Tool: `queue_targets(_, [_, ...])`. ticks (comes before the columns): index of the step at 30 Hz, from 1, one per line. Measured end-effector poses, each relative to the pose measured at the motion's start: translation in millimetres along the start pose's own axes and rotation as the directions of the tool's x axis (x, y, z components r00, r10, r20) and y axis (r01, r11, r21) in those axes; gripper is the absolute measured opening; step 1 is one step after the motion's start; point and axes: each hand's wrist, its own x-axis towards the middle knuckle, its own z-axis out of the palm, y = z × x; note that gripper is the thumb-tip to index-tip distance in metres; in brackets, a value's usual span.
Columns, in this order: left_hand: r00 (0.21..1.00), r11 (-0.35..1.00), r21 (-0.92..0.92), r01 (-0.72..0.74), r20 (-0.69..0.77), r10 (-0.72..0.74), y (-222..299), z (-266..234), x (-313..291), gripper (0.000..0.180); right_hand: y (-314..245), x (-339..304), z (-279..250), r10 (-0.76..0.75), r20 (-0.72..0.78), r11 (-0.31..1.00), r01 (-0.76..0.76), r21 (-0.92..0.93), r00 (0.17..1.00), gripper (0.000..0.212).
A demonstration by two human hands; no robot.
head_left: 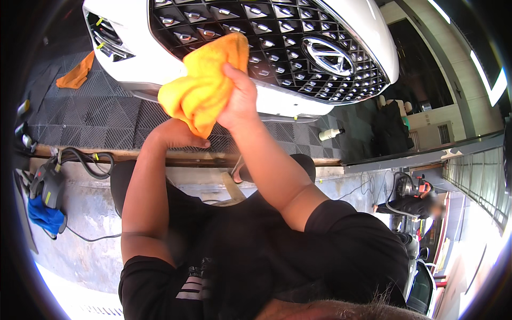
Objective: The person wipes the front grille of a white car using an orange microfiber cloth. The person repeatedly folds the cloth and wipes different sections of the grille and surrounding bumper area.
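A yellow-orange microfibre cloth point(205, 77) is bunched in my right hand point(240, 98), with the thumb pressed on its right side. It hangs in front of the black grille point(266, 40) of a white car's front bumper point(296, 104). My left hand point(173, 133) is bent inward below the cloth, one digit stretched to the right. The cloth's lower corner overlaps this hand and hides its other fingers. Whether the left hand touches the cloth cannot be made out.
A second orange cloth point(76, 72) lies on dark floor tiles point(101, 117) at left. A pale bottle point(330, 134) lies below the bumper. A grey machine point(47, 184) with a hose and blue cloth point(46, 214) stands at left. Another person point(421, 207) is at far right.
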Motion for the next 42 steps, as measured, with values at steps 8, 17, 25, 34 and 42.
queue_targets(8, [0.83,0.808,0.375,0.455,-0.508,-0.231,15.2,-43.4,-17.6,0.029,-95.1,-76.8,-39.2,0.168,0.156,0.98,-0.148,-0.131,0.973,0.074])
queue_targets(17, [0.897,0.849,-0.301,-0.433,-0.232,0.376,140.3,24.3,13.1,0.068,-144.8,-111.4,-53.7,0.64,0.222,0.642,-0.354,-0.68,0.736,0.055])
queue_targets(25, [0.982,0.699,-0.69,0.188,0.121,-0.145,152.6,40.9,-7.7,0.034,-159.5,-129.5,-90.5,0.481,0.148,0.576,-0.184,-0.796,0.864,0.047])
queue_targets(34, [0.959,0.017,-0.964,-0.267,-0.267,-0.099,151.2,62.7,81.2,0.059,-96.7,-175.9,-228.8,0.109,-0.49,0.462,-0.48,-0.745,0.865,0.049])
queue_targets(42, [0.9,0.142,-0.922,-0.361,-0.384,-0.207,152.5,62.8,121.9,0.05,-94.2,-187.3,-232.2,0.33,-0.287,-0.072,-0.279,-0.958,0.899,0.052])
